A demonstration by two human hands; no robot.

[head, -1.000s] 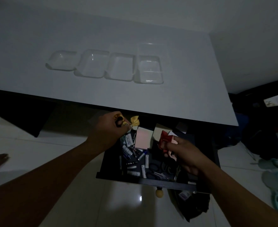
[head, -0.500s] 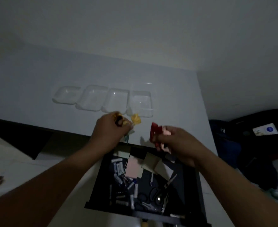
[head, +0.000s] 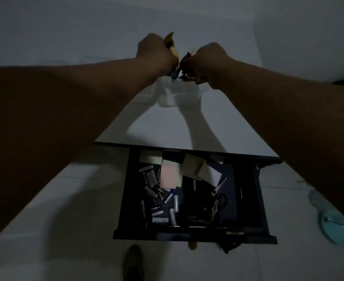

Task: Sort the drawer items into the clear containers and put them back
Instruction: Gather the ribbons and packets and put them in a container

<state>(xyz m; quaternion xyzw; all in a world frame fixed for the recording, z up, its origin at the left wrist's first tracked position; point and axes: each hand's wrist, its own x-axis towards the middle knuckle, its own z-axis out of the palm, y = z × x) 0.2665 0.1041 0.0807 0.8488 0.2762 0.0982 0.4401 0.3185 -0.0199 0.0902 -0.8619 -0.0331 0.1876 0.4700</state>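
Your left hand [head: 157,52], fisted around yellow clips [head: 172,42], and your right hand [head: 209,61], closed on red clips [head: 185,57], meet above the clear containers [head: 177,96] on the tabletop [head: 187,128], seemingly poised for dropping; batteries [head: 159,197] wait in the open drawer [head: 187,234].

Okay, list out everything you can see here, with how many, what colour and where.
desk: one, white top, ahead
clear containers: count unclear, blurred, on the desk under the hands
drawer: one, black, pulled open below the desk edge
batteries: many, silver and dark, drawer left part
sticky note pads: several, pink and pale yellow, drawer back
scissors: one pair, black handles, drawer middle
yellow items: a few small pieces, in the left hand's grip
red items: a few small pieces, in the right hand's grip
left hand: closed, above the containers
right hand: closed, beside the left
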